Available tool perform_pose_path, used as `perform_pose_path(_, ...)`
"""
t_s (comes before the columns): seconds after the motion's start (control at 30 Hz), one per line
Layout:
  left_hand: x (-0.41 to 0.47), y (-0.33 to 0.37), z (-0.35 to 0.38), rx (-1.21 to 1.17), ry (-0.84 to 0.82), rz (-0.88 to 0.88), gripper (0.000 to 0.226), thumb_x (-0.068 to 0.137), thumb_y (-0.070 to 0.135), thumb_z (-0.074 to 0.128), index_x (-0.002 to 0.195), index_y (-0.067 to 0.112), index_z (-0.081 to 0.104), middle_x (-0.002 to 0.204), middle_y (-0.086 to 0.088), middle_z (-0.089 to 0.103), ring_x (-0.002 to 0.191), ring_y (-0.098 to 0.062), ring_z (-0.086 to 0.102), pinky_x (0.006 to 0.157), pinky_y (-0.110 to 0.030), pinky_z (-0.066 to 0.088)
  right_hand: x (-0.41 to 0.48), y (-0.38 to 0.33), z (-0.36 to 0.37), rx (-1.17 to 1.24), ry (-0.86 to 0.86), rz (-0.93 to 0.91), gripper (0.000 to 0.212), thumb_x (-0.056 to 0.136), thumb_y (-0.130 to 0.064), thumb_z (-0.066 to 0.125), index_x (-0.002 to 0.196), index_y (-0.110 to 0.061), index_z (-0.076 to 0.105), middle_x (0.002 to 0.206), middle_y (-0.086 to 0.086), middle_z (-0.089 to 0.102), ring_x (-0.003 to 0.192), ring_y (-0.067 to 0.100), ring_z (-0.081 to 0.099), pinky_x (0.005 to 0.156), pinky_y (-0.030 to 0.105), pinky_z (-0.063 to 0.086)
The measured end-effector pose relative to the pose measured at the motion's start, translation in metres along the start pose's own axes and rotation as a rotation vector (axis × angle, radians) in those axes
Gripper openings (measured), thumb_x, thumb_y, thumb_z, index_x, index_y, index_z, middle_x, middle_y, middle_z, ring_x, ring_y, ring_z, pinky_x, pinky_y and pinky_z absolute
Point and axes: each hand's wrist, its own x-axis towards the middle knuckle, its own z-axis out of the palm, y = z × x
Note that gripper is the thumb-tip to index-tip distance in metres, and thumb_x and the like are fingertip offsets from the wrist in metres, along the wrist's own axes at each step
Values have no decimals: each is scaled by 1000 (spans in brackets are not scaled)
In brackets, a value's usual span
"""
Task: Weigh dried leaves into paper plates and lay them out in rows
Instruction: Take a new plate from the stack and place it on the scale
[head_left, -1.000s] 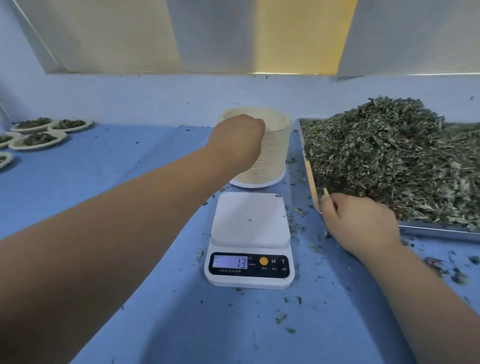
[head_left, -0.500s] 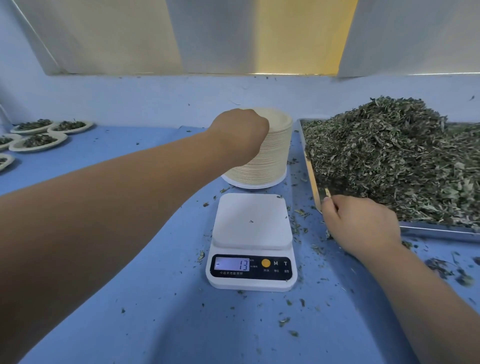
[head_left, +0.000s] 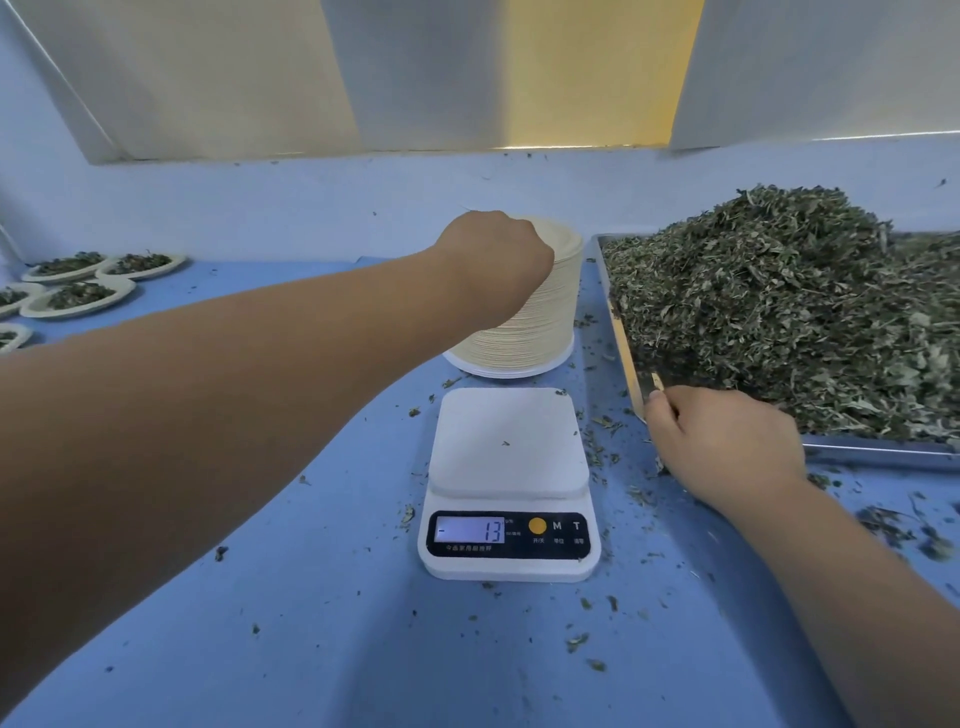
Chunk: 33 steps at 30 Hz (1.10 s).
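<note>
A tall stack of paper plates (head_left: 540, 332) stands behind a white digital scale (head_left: 506, 441) whose platform is bare and whose display reads 13. My left hand (head_left: 493, 254) reaches over the stack's top, fingers curled down onto the uppermost plate, fingertips hidden. A big heap of dried leaves (head_left: 779, 312) fills a metal tray (head_left: 883, 453) at the right. My right hand (head_left: 727, 441) rests at the tray's near left corner and grips a small wooden tool (head_left: 657, 383), only its tip showing.
Several filled paper plates (head_left: 78, 297) lie in rows at the far left on the blue table cover (head_left: 311, 623). Loose leaf bits are scattered around the scale and in front of the tray. A wall runs close behind the stack.
My left hand has shifted slightly up and to the right over the plate stack. My right hand has stayed at the tray corner. The scale reading is unchanged.
</note>
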Motion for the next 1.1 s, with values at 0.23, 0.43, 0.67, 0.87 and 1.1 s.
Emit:
perform_pose_path(0.23,0,0,-1,32,11,3,31,83,-7,53,65,12,37,64,-4,39,52,-20,36,45,-27,22,1,-1,-1,14,-16,0,50,103,-42,28,63,-23,53,51,-2,54,45,18,52,46,23,28)
perform_pose_path(0.43,2,4,-4,97,-39,33,32,81,-9,58,66,12,40,64,-2,40,51,-19,36,44,-26,24,0,-1,-2,17,-19,1,50,103,-42,28,64,-22,53,52,-2,54,46,18,52,47,23,33)
perform_pose_path(0.67,7,-1,-4,43,-36,21,27,84,-5,55,67,12,43,67,-4,42,54,-20,39,45,-26,25,0,-1,-2,2,-20,1,49,103,-41,28,65,-23,52,52,-2,54,47,17,51,47,23,31)
perform_pose_path(0.87,4,-2,-2,70,-10,33,27,84,-4,55,67,12,42,66,-4,41,54,-20,37,46,-27,23,0,-1,-2,2,-17,-2,49,103,-40,29,63,-22,52,52,-2,53,46,17,50,46,23,28)
perform_pose_path(1.1,3,-4,2,107,-27,66,27,83,-6,57,67,11,43,64,-3,40,52,-19,36,45,-27,23,-1,0,0,-12,9,4,50,103,-40,31,60,-22,51,49,-3,51,43,15,48,46,21,25)
